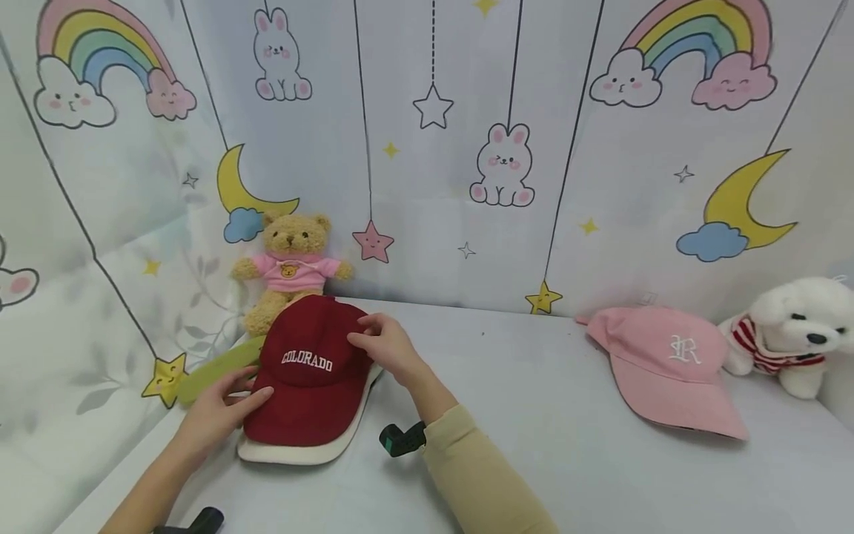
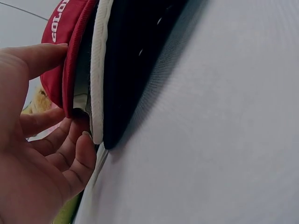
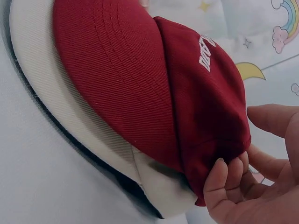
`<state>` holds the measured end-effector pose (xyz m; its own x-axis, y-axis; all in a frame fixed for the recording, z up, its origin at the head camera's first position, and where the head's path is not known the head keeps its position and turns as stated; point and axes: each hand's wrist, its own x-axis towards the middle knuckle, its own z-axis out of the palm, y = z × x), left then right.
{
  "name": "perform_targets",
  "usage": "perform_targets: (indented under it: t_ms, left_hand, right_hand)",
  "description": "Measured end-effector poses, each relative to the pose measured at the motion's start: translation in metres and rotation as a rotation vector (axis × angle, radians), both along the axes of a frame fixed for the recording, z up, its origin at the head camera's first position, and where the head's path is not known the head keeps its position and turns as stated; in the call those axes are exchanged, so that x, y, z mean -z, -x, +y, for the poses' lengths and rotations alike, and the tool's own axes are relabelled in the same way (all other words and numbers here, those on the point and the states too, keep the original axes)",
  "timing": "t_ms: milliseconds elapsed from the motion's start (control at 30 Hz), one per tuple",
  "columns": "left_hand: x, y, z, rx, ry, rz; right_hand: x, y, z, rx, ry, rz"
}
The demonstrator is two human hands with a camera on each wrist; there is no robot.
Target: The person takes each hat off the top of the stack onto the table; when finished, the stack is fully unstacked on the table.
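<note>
A red baseball cap (image 1: 303, 371) with white "COLORADO" lettering sits stacked over a cream cap (image 1: 293, 452), whose brim sticks out below; its dark underside shows in the left wrist view. My left hand (image 1: 212, 409) holds the left side of the red brim. In the left wrist view its thumb lies on the red fabric, with the other fingers (image 2: 77, 154) bent at the brim's corner beside the cream edge. On the crown's other side is my right hand (image 1: 394, 348). Its bent fingers (image 3: 219, 182) grip the red cap's lower edge, and the thumb is by the crown.
Behind the stacked caps sits a teddy bear (image 1: 290, 256) in a pink shirt. A green object (image 1: 216, 371), partly hidden, lies to their left. At the right are a pink cap (image 1: 667, 363) and a white plush dog (image 1: 794, 334). A patterned cloth hangs behind the white table (image 1: 534, 415).
</note>
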<state>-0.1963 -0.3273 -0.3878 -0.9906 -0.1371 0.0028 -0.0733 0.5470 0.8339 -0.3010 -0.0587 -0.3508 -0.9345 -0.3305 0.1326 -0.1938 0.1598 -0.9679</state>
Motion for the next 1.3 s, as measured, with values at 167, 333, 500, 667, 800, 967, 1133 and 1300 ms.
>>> perform_targets:
  t_ms: [167,333,500,667,800,967,1133,1300]
  left_hand:
    - [-0.001,-0.001,0.0,-0.015,0.006,0.002]
    - [-0.005,-0.001,0.004,-0.019,-0.015,0.019]
    - [-0.012,-0.004,0.008,-0.033,-0.025,0.072]
    - [-0.021,-0.008,0.012,-0.031,-0.03,0.162]
    - [-0.029,-0.011,0.017,-0.032,-0.043,0.183]
    - [-0.038,-0.01,0.023,-0.049,-0.031,0.193]
    - [-0.048,-0.002,0.027,-0.024,-0.002,0.169]
    - [-0.063,0.005,0.027,0.009,-0.013,0.181]
  right_hand:
    - [0.001,0.001,-0.003,-0.006,0.028,0.008]
    - [-0.001,0.001,-0.003,-0.006,0.083,0.047]
    - [-0.008,-0.001,-0.001,0.005,0.111,0.096]
    - [-0.017,-0.003,0.002,0.009,0.129,0.14]
    - [-0.023,-0.003,0.006,0.016,0.148,0.144]
    - [-0.026,0.002,0.01,0.004,0.179,0.136]
    - [-0.026,0.009,0.014,0.006,0.198,0.123]
    - [-0.033,0.018,0.015,-0.003,0.231,0.111]
